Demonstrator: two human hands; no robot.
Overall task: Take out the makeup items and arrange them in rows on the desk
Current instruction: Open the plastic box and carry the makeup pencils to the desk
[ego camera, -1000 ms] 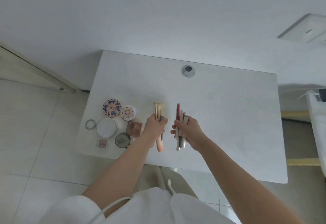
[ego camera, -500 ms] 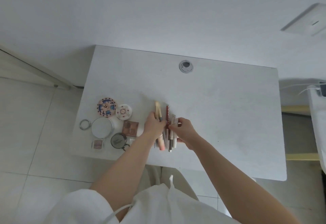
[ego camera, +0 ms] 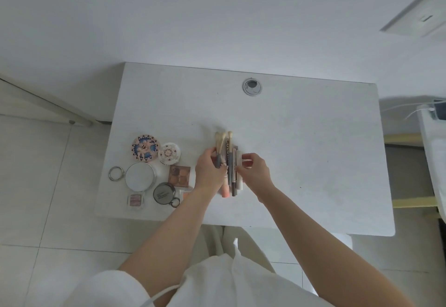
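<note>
On the white desk [ego camera: 301, 149], my left hand [ego camera: 208, 172] is closed around several makeup brushes [ego camera: 220, 141], their pale tips pointing away from me and a pink handle [ego camera: 225, 190] sticking out below. Pressed against them on the right lies a bundle of slim pencils and tubes [ego camera: 234, 178]. My right hand [ego camera: 255, 172] pinches that bundle at a white tube [ego camera: 239, 160]. To the left are a patterned round compact [ego camera: 145, 148], a small white compact [ego camera: 169, 153], a large white round case [ego camera: 140, 176], a brown palette [ego camera: 179, 175], a dark jar [ego camera: 164, 192] and a small pink square [ego camera: 136, 200].
A metal ring [ego camera: 116, 173] lies at the desk's left edge, close to the drop to the tiled floor. A cable grommet [ego camera: 252, 86] sits at the desk's back centre. White furniture with cables [ego camera: 434, 123] stands to the right.
My two hands, held apart a second ago, have come together. The brushes and the pencils and tubes now sit side by side as one bundle, lower toward the desk.
</note>
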